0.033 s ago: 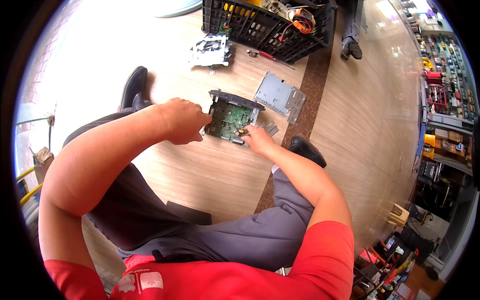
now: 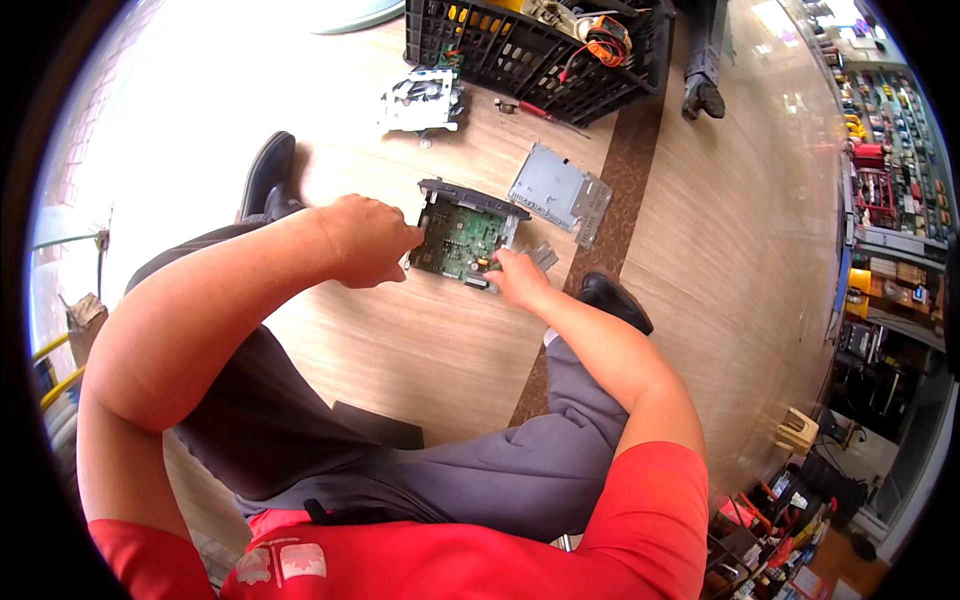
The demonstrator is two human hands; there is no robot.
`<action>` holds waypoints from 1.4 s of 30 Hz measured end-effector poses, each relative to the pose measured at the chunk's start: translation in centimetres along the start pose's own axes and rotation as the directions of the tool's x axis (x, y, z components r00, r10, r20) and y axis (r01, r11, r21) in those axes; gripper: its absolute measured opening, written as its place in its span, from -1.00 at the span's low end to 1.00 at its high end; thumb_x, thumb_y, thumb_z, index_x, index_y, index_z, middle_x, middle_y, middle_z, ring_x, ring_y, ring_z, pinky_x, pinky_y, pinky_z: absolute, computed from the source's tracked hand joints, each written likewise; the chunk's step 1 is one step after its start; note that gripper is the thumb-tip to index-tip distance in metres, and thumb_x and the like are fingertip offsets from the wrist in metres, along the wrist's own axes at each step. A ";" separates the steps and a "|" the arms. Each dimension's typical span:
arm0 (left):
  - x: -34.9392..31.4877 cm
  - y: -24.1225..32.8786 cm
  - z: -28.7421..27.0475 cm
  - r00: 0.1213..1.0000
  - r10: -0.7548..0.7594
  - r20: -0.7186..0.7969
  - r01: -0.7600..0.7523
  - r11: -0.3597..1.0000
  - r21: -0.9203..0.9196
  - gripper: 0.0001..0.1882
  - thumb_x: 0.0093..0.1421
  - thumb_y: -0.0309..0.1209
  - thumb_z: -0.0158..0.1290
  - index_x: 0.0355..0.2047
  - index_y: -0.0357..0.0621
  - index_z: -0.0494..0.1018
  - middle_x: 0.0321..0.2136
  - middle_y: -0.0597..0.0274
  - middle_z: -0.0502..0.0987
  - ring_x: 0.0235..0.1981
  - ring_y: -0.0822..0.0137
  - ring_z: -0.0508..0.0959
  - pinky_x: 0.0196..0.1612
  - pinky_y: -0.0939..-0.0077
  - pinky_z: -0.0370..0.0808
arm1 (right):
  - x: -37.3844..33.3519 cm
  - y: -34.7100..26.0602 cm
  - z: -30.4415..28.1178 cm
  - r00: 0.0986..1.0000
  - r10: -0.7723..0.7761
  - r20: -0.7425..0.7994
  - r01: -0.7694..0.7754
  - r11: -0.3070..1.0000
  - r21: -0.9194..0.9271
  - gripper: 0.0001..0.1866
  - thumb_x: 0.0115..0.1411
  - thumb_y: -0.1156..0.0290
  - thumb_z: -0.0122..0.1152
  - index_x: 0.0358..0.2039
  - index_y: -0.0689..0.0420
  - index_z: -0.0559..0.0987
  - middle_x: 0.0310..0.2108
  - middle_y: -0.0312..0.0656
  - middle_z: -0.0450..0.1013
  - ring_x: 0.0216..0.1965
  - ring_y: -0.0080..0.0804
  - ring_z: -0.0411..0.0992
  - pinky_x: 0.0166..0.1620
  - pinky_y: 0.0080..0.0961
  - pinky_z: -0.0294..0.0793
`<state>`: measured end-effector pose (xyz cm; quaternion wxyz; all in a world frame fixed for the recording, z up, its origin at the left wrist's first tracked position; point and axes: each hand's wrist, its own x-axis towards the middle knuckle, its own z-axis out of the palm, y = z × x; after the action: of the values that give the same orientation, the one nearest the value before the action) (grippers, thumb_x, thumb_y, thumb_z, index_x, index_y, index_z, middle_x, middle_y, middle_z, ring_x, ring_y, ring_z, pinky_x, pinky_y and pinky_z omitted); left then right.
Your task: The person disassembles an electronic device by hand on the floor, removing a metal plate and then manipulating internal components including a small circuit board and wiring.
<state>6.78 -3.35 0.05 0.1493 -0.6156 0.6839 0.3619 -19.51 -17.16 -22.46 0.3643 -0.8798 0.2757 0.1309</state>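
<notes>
Lying on the pale wood-patterned floor, between our left and right fingers: one open-topped, box-shaped electronic unit. Green circuit board, densely dotted with small components, a yellow one near our right fingertips; long black front panel along the side beyond our fingers; silvery metal edges. Our left hand, fingers bent, meets the unit's left edge; whether it grips, we cannot tell. Our right hand has thumb and forefinger slightly parted at the near right corner; any pinch we cannot make out. Also: one flat, pale grey metal plate, beyond our right fingers.
</notes>
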 end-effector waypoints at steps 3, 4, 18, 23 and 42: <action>0.0 -0.1 0.1 1.000 0.006 -0.009 -0.006 1.000 0.005 -0.62 0.17 -0.20 0.14 -0.07 -0.11 0.44 -0.22 0.00 0.55 -0.12 -0.01 0.56 -0.06 0.15 0.48 | 0.1 0.4 -0.3 0.999 -0.021 0.029 0.023 0.998 -0.060 -0.80 0.15 0.29 0.25 -0.27 0.10 0.57 -0.35 0.05 0.54 -0.25 0.06 0.51 -0.18 -0.12 0.49; 0.0 -0.2 0.2 1.000 0.008 -0.011 -0.008 1.000 0.007 -0.62 0.17 -0.20 0.14 -0.07 -0.11 0.44 -0.22 0.00 0.55 -0.12 -0.01 0.56 -0.06 0.15 0.48 | 0.1 0.5 -0.3 0.998 -0.040 0.049 0.044 0.996 -0.083 -0.78 0.15 0.28 0.26 -0.22 0.08 0.58 -0.33 0.04 0.54 -0.25 0.05 0.51 -0.17 -0.15 0.50; 0.2 -0.2 0.2 1.000 0.011 -0.008 -0.011 1.000 0.009 -0.61 0.18 -0.19 0.13 -0.05 -0.12 0.44 -0.22 0.00 0.55 -0.13 0.00 0.56 -0.07 0.15 0.48 | 0.1 -0.6 0.0 0.996 -0.019 0.093 0.032 0.989 -0.142 -0.70 0.19 0.18 0.22 -0.25 0.16 0.53 -0.33 0.07 0.53 -0.22 0.07 0.51 -0.16 -0.11 0.50; 0.0 -0.4 0.2 1.000 0.016 -0.009 -0.016 1.000 0.014 -0.61 0.19 -0.19 0.12 -0.05 -0.11 0.44 -0.22 0.00 0.55 -0.13 0.01 0.56 -0.07 0.16 0.48 | -0.1 -1.4 -1.2 0.986 0.148 0.076 -0.132 0.973 -0.190 -0.72 0.16 0.19 0.26 -0.22 0.11 0.56 -0.36 0.05 0.55 -0.24 0.07 0.52 -0.19 -0.12 0.50; 0.0 -0.3 0.0 1.000 0.016 -0.001 -0.016 1.000 -0.003 -0.62 0.19 -0.19 0.13 -0.07 -0.13 0.44 -0.22 -0.01 0.55 -0.13 0.00 0.56 -0.07 0.16 0.48 | -0.2 -1.9 -0.8 0.990 0.079 0.113 -0.062 0.988 -0.142 -0.67 0.19 0.13 0.22 -0.23 0.15 0.56 -0.34 0.06 0.53 -0.22 0.05 0.52 -0.17 -0.10 0.50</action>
<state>7.02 -3.37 -0.07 0.1454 -0.6105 0.6882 0.3639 -18.56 -16.55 -20.77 0.3134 -0.8833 0.2749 0.2146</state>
